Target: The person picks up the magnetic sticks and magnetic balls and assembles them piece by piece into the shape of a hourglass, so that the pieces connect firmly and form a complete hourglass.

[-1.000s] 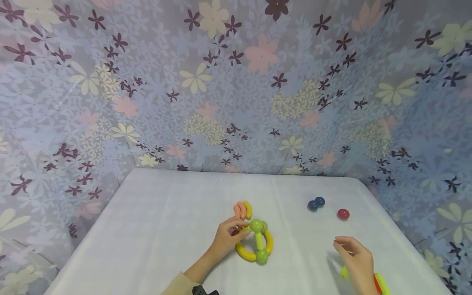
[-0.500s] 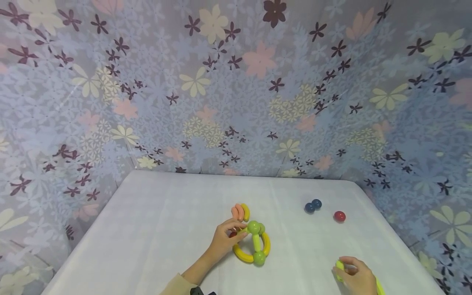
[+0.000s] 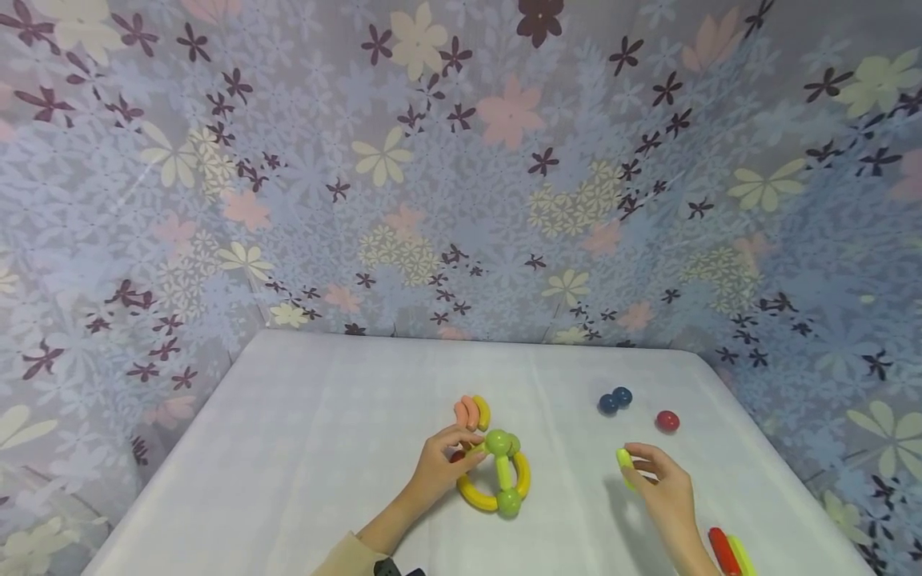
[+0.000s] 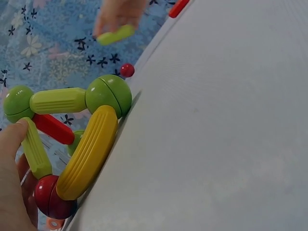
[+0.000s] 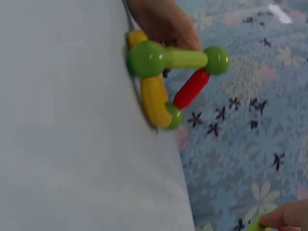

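Ball-and-rod frame [image 3: 503, 472], glossy green, yellow and red, sits mid-table on the white cover [image 3: 346, 416], with my left hand [image 3: 441, 466] against its left side. My forearm slants up from the bottom edge, where its beige sleeve [image 3: 349, 556] and a black object [image 3: 387, 567] I can't identify are cut off. My thumb and fingers are nearly closed, pinching one of the frame's yellow-green rods; from above they cover most of its dark red ball [image 4: 48, 195]. Its red rod [image 5: 191, 89] shows only from the wrists. Just beyond lie two pink curved rods [image 3: 471, 412] beside a yellow curved rod [image 3: 484, 413].

Farther right are two dark blue balls [image 3: 608, 404]. Nearer me, my right hand [image 3: 664, 486] hangs raised, thumb and fingers pinching a short yellow-green rod [image 3: 623, 462] whose lower part they partly hide; the left wrist view blurs them. Past it sit a glossy red ball [image 3: 667, 422] and, lower, a straight red rod [image 3: 723, 550] alongside a yellow-green bar [image 3: 741, 555], cut off below.
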Tool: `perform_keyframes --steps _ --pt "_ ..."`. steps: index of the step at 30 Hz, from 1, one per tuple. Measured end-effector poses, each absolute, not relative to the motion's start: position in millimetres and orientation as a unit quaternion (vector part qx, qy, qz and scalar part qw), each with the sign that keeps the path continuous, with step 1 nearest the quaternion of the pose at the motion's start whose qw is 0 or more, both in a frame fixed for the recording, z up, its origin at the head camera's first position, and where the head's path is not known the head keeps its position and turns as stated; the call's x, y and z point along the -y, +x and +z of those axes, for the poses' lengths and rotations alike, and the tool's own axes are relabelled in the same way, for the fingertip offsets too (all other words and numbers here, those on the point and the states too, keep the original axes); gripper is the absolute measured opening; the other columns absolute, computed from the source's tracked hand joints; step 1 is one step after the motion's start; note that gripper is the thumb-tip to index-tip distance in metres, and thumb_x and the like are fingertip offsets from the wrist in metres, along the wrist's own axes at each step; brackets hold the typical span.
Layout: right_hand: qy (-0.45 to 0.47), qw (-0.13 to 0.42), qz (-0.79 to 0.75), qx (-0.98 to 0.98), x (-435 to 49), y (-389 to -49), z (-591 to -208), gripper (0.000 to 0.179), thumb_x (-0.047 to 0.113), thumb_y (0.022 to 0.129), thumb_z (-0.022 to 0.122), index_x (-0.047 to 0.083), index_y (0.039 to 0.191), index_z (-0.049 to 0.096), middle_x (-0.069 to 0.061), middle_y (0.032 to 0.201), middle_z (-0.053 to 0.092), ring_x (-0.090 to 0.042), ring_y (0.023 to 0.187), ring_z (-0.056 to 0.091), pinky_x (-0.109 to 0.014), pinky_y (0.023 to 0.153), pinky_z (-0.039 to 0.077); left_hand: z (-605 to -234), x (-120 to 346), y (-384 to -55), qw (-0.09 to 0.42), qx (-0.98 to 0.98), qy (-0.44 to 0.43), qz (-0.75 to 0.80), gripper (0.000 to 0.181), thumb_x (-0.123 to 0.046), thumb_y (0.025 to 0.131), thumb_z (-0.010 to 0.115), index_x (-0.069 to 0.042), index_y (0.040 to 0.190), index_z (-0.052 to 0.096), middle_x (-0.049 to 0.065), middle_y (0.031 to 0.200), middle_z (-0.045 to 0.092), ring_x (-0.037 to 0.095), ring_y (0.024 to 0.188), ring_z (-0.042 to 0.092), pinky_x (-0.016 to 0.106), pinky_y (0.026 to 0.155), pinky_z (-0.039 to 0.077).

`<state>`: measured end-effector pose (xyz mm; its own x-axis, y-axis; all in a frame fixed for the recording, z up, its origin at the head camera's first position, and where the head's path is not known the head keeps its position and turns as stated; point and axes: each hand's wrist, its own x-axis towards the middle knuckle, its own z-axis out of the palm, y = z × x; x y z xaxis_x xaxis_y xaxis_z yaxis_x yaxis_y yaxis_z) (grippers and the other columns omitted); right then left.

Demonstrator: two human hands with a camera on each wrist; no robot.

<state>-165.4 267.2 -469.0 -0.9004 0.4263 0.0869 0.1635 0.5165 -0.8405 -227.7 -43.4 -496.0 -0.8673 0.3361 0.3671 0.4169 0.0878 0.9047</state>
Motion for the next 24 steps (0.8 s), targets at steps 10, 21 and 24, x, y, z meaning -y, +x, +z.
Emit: perform_keyframes --steps 10,21,24 --pt "-0.041 0.125 0.631 0.764 -200 -207 -443 0.037 -0.001 0.086 0.064 0.0 0.122 0.058 0.024 0.101 0.061 0.003 0.095 0.059 -0.014 0.08 0.05 -494 43 -227 0.05 0.741 -0.254 -0.619 0.02 -0.011 0.083 0.071 -0.004 0.101 0.07 0.015 0.101 0.068 0.032 0.092 0.056 0.028 0.077 0.048" --pt "0.121 0.081 0.656 0.741 -143 -233 -438 0.035 0.007 0.085 0.068 0.003 0.119 0.059 0.002 0.114 0.063 -0.006 0.099 0.061 -0.023 0.087 0.051 -493 43 -228 0.046 0.741 -0.258 -0.619 0.02 -0.011 0.084 0.071 -0.001 0.102 0.07 0.016 0.1 0.068 0.037 0.092 0.056 0.028 0.078 0.047" --pt "0.164 0.075 0.647 0.74 -137 -233 -440 0.034 0.005 0.085 0.067 0.002 0.118 0.058 -0.005 0.116 0.063 -0.005 0.099 0.061 -0.023 0.087 0.051 -492 44 -227 0.04 0.742 -0.252 -0.62 0.02 -0.011 0.084 0.071 0.0 0.101 0.07 0.015 0.103 0.068 0.036 0.094 0.056 0.027 0.081 0.047"
